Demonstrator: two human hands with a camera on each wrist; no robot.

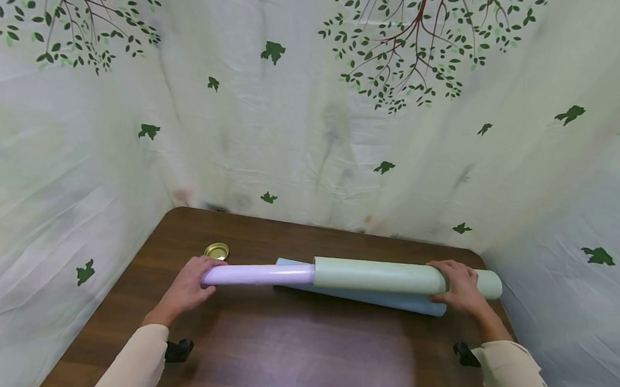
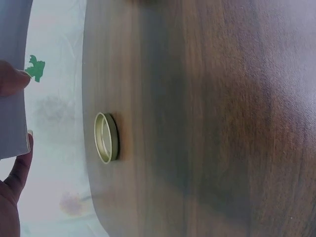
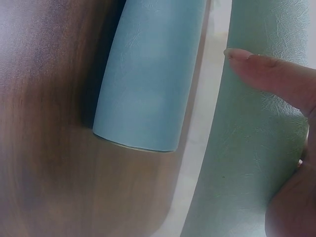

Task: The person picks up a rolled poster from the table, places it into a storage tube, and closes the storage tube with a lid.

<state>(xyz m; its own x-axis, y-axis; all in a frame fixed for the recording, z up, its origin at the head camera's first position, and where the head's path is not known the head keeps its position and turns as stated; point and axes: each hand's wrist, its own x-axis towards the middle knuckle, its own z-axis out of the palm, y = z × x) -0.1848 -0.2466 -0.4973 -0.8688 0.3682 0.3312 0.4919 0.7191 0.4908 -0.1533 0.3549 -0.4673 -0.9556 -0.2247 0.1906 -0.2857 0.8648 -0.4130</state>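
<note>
Sleeved forearms enter from the near edge of the brown bench (image 1: 306, 355). Left hand (image 1: 186, 291) grips the end of the lilac roll (image 1: 258, 274), fingers curled round it. Right hand (image 1: 459, 288) grips the pale green roll (image 1: 378, 276) near its far-right end, fingers wrapped over the top. The lilac roll sits partly inside the green roll, and both are held roughly level just above the bench. A blue roll (image 1: 377, 297) lies on the bench directly beneath and behind them.

Judged step: telescoping one roll within the other. The next move calls for keeping both axes aligned so the inner roll does not bind.

Beyond the left hand, a gold ring-shaped lid (image 1: 216, 251) rests on the bench near the far-left corner. A leaf-printed sheet (image 1: 307, 130) hangs behind.

View differences: the right wrist view alone shows the blue roll's open end (image 3: 136, 143) and the leather-like grain on the green roll. The left wrist view alone shows the lid's raised rim (image 2: 106, 137).
</note>
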